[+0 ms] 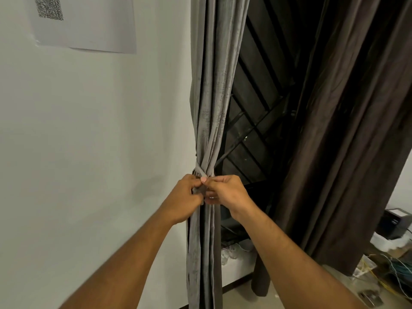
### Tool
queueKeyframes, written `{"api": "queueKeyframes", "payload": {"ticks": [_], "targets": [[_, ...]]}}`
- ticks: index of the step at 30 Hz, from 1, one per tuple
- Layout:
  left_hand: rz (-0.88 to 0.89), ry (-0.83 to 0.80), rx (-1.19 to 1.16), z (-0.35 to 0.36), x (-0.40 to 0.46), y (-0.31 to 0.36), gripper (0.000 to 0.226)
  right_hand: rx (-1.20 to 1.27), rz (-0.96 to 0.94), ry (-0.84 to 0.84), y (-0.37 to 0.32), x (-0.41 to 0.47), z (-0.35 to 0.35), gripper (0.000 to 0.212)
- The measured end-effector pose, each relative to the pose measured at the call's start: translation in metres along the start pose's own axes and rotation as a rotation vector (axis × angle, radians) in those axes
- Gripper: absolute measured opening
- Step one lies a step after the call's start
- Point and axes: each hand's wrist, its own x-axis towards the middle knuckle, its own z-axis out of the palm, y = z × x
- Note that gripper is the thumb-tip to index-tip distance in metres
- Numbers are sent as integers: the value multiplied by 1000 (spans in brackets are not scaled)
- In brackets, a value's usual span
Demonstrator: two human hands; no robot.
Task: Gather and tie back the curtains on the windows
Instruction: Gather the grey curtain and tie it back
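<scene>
Head view, looking forward and slightly down at two bare forearms reaching toward a window. A grey curtain (211, 97) hangs gathered into a narrow bundle beside a white wall (89, 141), at the left edge of a dark window (256, 134) with a metal grille. A tieback (201, 171) of the same grey cloth wraps the bundle at its narrowest part, pinching the folds together.

Both hands meet just below that wrap, in front of the bundle. The left hand (182, 197) has its fingers curled around an end of the tieback. The right hand (225, 191) pinches the tieback too, thumb on top, fingers curled beneath. The two hands touch.

To the right a brown curtain (345, 130) hangs loose, covering the rest of the window. A sheet of paper (89, 23) is stuck high on the wall. Tangled cables (392, 268) lie on the floor at the lower right.
</scene>
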Motion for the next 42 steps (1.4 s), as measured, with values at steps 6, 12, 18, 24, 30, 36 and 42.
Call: {"api": "queueKeyframes", "payload": {"ticks": [6,12,18,24,30,36,42], "targets": [[-37,241,-69,6,-2,3,22,-65,24,103,-7,-3,6,22],[-231,147,-342,-9,5,3,36,-19,82,16,-11,1,3,37],[-132,-37,-215,-27,15,-7,6,-51,52,-58,-4,1,4,31],[-159,-147,-67,-43,25,-9,7,-241,-124,36,7,-9,2,27],[-321,-128,-263,-28,29,1,22,-304,-190,-28,19,-9,15,14],[-263,96,-91,-20,35,10,38,-175,-127,59,15,-1,24,16],[-285,79,97,-24,40,14,30,306,99,128,6,0,29,10]]}}
